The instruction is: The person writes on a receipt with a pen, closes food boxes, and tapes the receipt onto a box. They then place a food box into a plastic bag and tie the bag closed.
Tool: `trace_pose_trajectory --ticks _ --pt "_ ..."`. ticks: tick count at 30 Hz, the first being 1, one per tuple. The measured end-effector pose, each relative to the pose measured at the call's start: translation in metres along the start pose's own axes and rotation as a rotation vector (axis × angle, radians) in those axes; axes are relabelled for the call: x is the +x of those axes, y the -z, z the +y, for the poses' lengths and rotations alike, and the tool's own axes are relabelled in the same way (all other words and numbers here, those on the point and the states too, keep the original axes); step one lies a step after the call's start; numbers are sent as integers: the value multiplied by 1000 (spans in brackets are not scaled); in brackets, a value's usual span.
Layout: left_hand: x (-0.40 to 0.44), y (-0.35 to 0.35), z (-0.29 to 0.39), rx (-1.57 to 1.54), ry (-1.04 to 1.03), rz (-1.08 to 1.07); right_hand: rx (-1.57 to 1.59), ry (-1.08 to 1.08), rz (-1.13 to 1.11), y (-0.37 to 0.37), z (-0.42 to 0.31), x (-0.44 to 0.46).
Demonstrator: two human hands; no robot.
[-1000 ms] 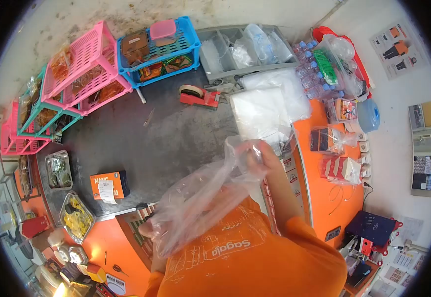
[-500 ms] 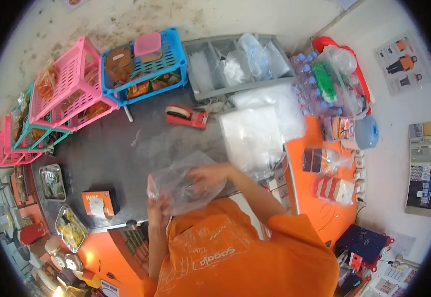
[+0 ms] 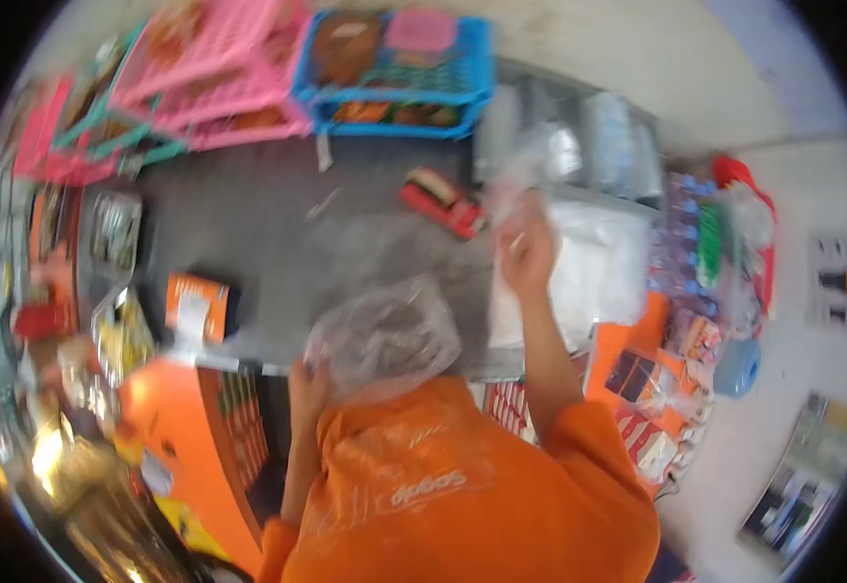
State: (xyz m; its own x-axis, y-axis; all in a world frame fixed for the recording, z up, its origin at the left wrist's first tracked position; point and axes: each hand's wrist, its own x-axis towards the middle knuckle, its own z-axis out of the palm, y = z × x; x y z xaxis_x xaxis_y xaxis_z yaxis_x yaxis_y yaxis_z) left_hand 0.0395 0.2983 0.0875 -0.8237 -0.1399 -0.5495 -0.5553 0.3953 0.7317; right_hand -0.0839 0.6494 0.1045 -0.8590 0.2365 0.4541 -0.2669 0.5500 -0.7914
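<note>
My left hand [image 3: 309, 381] is closed on the edge of a clear plastic bag [image 3: 389, 335], which lies spread over the front edge of the dark counter. Raised over the counter's right part, my right hand [image 3: 528, 243] pinches a crumpled piece of clear plastic [image 3: 520, 180], blurred by motion. Beneath and beside that hand lies a stack of white plastic bags [image 3: 579, 272]. The red tape dispenser [image 3: 443, 202] is just left of my right hand. An orange box [image 3: 197, 306] with a white label stands at the left of the counter.
Pink baskets [image 3: 200, 63] and a blue basket [image 3: 399, 73] stand along the back. A grey divided tray [image 3: 579, 136] is behind the bags. Water bottles [image 3: 681, 233] are at the right. Two foil trays of food, one green [image 3: 114, 230], one yellow [image 3: 122, 335], sit at the left edge.
My right hand has left the clear bag and moved up and right, with plastic in its fingers. My left hand still holds the bag. The camera view has shifted and tilted.
</note>
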Motion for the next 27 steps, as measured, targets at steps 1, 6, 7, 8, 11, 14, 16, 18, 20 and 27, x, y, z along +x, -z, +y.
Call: trace_pose_trajectory --ticks 1,6,7,8,11,14,16,18,20,27 --pt "8 -5 -32 -98 37 10 177 182 -363 -22 -49 -33" --pt "6 13 -13 -432 9 -50 -140 -139 -1741 -130 -93 -130" --pt "7 23 -15 -434 -71 -48 -213 23 -1747 -146 -97 -124" --pt "3 31 -24 -457 -61 14 -270 170 -1749 -160 -105 -124" --pt "-12 62 -59 -577 182 -73 55 -40 -1563 -223 -195 -46" --pt "-18 114 -90 -391 -146 -260 86 -63 -1144 -342 -210 -58" --pt "1 154 -110 -467 -22 127 -21 -27 -1072 -427 -177 -78" --pt "39 182 -122 -480 57 443 -143 -71 -1154 -464 -163 -87" --pt "92 202 -139 -464 71 574 -268 -132 -1226 -475 -173 -86" --pt "116 192 -118 -698 62 438 143 -655 -1064 -445 -163 -109"
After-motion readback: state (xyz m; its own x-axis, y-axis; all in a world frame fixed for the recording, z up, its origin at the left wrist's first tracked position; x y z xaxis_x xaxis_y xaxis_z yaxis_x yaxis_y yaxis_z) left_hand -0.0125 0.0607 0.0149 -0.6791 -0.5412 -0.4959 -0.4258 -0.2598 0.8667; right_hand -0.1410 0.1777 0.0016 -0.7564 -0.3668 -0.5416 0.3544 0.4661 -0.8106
